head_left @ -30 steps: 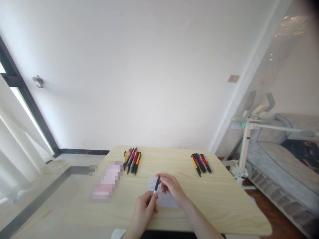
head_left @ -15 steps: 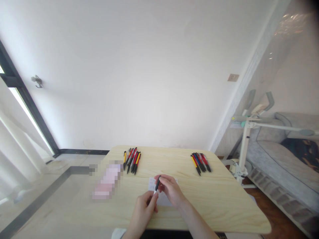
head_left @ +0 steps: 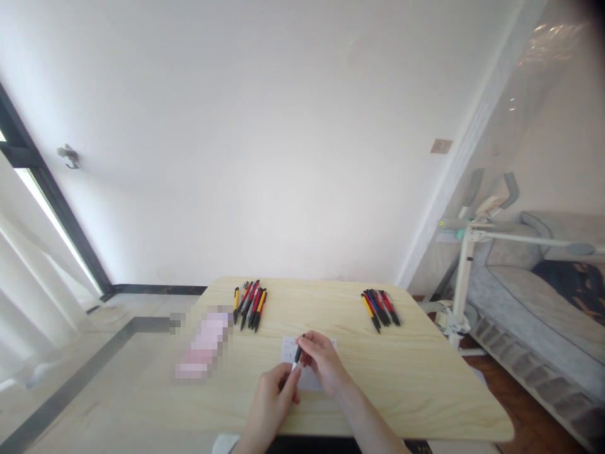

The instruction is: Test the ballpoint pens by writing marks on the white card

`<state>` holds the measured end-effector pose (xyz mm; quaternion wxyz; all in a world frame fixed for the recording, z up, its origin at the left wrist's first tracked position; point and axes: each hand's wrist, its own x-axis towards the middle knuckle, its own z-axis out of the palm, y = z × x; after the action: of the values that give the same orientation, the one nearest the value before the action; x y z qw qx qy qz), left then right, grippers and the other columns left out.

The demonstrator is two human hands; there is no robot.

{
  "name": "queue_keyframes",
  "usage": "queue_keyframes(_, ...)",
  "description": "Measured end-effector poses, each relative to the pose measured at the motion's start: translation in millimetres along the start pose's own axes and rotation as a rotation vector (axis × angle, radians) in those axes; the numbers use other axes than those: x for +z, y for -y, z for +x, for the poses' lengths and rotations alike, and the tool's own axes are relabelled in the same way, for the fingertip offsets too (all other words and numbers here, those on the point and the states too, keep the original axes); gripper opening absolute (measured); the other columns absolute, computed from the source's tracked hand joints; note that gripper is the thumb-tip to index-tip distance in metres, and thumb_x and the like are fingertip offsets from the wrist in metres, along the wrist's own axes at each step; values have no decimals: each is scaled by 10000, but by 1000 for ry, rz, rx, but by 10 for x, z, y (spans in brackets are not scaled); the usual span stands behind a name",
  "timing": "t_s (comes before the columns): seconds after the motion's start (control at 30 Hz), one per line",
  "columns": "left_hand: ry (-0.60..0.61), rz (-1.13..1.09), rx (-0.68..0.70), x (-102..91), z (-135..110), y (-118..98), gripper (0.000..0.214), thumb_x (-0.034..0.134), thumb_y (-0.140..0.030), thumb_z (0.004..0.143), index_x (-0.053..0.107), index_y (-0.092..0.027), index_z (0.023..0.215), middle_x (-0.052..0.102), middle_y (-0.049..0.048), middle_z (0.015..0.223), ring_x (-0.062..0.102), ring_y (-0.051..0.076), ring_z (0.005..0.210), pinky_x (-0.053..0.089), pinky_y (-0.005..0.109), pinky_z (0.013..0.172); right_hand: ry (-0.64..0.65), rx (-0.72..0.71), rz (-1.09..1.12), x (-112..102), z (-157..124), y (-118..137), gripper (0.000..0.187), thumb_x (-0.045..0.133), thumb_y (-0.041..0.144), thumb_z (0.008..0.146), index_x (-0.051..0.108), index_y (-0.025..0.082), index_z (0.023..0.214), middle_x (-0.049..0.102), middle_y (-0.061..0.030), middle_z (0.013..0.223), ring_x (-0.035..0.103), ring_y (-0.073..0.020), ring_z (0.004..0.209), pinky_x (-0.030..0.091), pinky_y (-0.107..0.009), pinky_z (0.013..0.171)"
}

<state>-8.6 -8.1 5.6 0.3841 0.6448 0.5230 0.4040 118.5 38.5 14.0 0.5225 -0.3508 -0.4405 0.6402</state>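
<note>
- From where I stand, the left hand (head_left: 278, 386) is clamped on the white barrel of a pen (head_left: 297, 357), thumb laid along it, low at the near side of the table (head_left: 392, 384).
- The pen is held up between the two hands, tilted, its black end aimed towards twelve to one o'clock.
- The right hand (head_left: 322, 360), at about two o'clock from the left, has drawn in over the last second; its fingers were loose around the black end and now look pinched together on it.
- So the pen has gone from one hand's grip to what I judge a two-handed hold, suited to working the black part against the barrel; whether that part has turned or shifted, I cannot tell.
- Beneath the hands lies a sheet of paper (head_left: 309, 381), partly covered by the right hand; its marks are too small to read.
- Little else has changed: the left pen group (head_left: 250, 309) lies at about ten to eleven o'clock from the hands, and the right pen group (head_left: 379, 309) at two, both untouched.
</note>
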Motion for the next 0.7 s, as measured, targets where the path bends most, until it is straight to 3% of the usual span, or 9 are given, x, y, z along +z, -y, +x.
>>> queue_keyframes(0.37, -5, -9, 3, 10, 1, -1, 363, 421, -425, 815, 587, -152, 642, 558, -4, 469, 503, 123, 479, 334, 210, 495, -13, -4, 59, 31, 9, -46, 206, 643, 255, 697, 476, 172, 610, 500, 55, 519, 408, -68, 463, 312, -205, 482)
queue_keyframes(0.5, -8, -19, -19, 11, 8, -1, 358, 436, -431, 805, 580, -150, 636, 559, -4, 454, 485, 119, 455, 323, 211, 473, 52, -4, 142, 74, -30, -16, 120, 626, 267, 712, 571, 161, 730, 562, 13, 651, 460, -84, 549, 338, -207, 513)
queue_keyframes(0.6, -13, -35, -24, 10, 14, 8, 366, 423, -434, 812, 566, -155, 623, 565, -2, 450, 491, 121, 454, 328, 213, 477, 115, -7, 207, 81, -59, -19, 190, 607, 288, 719, 626, 146, 844, 589, -24, 729, 492, -110, 619, 366, -229, 557)
queue_keyframes(0.7, -19, -42, -13, 10, 16, 13, 379, 398, -432, 825, 567, -159, 624, 566, -4, 451, 499, 123, 464, 335, 216, 493, 100, -5, 224, 67, -59, -54, 220, 612, 285, 707, 650, 132, 861, 605, -40, 716, 499, -122, 622, 371, -243, 568)
